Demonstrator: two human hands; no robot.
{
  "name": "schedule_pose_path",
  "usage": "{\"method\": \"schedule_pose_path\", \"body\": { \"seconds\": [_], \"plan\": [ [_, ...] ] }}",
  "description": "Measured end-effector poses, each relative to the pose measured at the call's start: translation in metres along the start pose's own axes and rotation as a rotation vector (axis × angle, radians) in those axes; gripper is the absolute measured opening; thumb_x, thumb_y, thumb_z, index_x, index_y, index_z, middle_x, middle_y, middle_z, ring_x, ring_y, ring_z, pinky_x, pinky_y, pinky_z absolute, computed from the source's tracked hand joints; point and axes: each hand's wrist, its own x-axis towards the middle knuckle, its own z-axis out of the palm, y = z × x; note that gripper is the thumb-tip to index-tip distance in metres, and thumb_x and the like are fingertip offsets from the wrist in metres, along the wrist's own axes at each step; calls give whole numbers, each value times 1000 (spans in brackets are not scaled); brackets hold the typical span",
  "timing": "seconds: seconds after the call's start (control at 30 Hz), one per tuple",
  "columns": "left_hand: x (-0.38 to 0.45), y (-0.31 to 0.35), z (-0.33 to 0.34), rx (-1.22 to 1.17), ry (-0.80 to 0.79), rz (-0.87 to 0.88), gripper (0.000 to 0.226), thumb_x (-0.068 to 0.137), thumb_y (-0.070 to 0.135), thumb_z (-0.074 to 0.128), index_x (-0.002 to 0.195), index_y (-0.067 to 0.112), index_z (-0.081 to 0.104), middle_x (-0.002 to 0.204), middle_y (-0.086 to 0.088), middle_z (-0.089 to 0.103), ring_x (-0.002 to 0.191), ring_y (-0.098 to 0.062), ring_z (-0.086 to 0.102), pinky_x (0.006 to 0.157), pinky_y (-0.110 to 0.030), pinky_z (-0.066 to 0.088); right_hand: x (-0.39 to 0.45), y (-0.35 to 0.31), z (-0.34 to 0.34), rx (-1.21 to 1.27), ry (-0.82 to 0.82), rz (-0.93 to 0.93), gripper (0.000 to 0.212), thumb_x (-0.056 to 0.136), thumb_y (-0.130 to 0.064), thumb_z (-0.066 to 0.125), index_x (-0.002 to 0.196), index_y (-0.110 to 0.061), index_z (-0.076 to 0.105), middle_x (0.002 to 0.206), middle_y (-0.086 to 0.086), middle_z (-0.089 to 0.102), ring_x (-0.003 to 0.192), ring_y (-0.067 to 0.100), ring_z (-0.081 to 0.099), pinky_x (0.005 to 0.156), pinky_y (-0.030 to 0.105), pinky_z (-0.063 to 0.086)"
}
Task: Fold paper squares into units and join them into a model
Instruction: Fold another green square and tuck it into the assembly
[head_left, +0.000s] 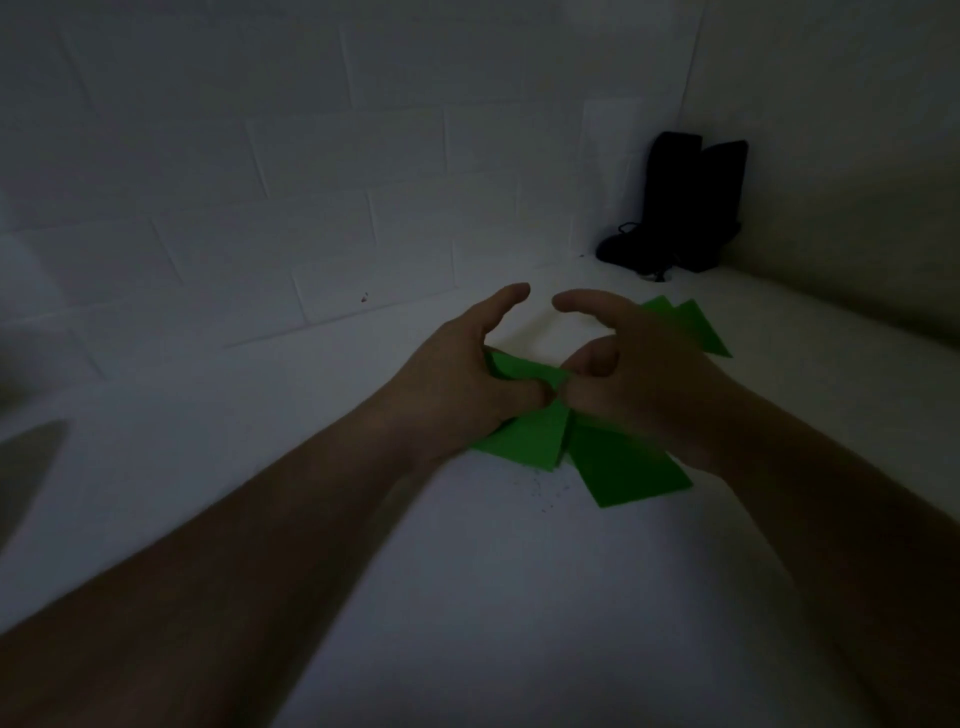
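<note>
While our left hand (457, 379) and right hand (639, 374) both pinch the folded green paper unit (524, 371) between thumb and curled fingers, we should keep the edges aligned and press the crease firmly. It sits between our 2 hands, just above flat green paper squares (623, 462) on the white tabletop (493, 597); more green sheets (701, 327) lie beyond our right hand, toward the far right corner.

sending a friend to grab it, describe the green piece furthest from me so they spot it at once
Start at the black object standing in the far right corner of the white surface. Nearer than it, just behind the right hand, lies a green paper piece. Unlike the other green pieces, neither hand holds or covers it, and it shows pointed tips.
</note>
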Motion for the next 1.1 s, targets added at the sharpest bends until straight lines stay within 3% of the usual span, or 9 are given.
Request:
{"method": "schedule_pose_path", "body": {
  "seconds": [0.2,0.33,0.43,0.53,0.6,0.77,0.87,1.0,1.1],
  "plan": [
    [1,2,-2,6,0,-39,101,82,17,83,159,42,23,80,-16,75,59,-22,66,59,-30,58,1,0,3,-46,-10,-56,81,81,1,76,143,-40,43,79,-1,76,72,24,73,70,44,62],
    [0,3,-1,-10,-20,-30,104,81,13,83,160,41,21,66,3,69,54,-11,60,52,-23,50,0,-1,3,35,-1,-51,80,81,4,75,143,-36,45,82,-3,77,75,21,74,73,45,63],
    [2,0,-2,-11,-6,-45,107,80,16,85,159,44,20,80,-3,74,64,-14,65,63,-28,58,1,-1,1,37,27,-52,81,81,2,78,146,-33,46,81,-4,77,75,19,75,73,41,64],
    [5,-4,-3,-138,38,-39,114,75,19,91,159,45,18,120,-7,74,93,-14,75,88,-35,61,3,0,-4,129,40,-5,80,82,3,76,147,-31,45,83,0,78,78,21,75,76,39,64],
    [6,-4,-4,-186,40,-51,116,75,17,91,160,44,17,117,-7,75,95,-18,76,90,-41,62,3,1,-9,227,51,16,81,80,7,76,147,-27,46,82,7,78,77,24,75,78,43,63],
    [4,-2,-9,-134,-15,-51,113,77,19,89,160,44,17,108,-5,77,92,-18,77,86,-40,62,3,3,-16,313,34,51,81,75,15,76,142,-23,50,72,14,73,64,21,71,66,29,58],
    [3,-1,-10,-61,-26,-52,103,84,18,84,160,42,19,104,-3,78,87,-15,77,82,-33,63,6,7,-16,305,38,35,66,77,15,74,128,-24,57,66,10,69,59,19,65,61,29,55],
    [7,-6,-12,-267,-30,-126,83,89,8,77,156,31,35,105,-14,77,92,-29,77,89,-47,61,7,7,-16,251,31,-40,29,85,10,68,93,-17,73,78,10,71,67,21,66,66,34,61],
    [8,-5,-12,-434,-42,-166,55,93,0,69,143,13,54,112,-19,75,100,-32,75,92,-44,60,8,7,-14,142,68,-59,32,84,5,71,80,-26,78,75,2,75,74,34,71,76,49,63]
  ]
}}
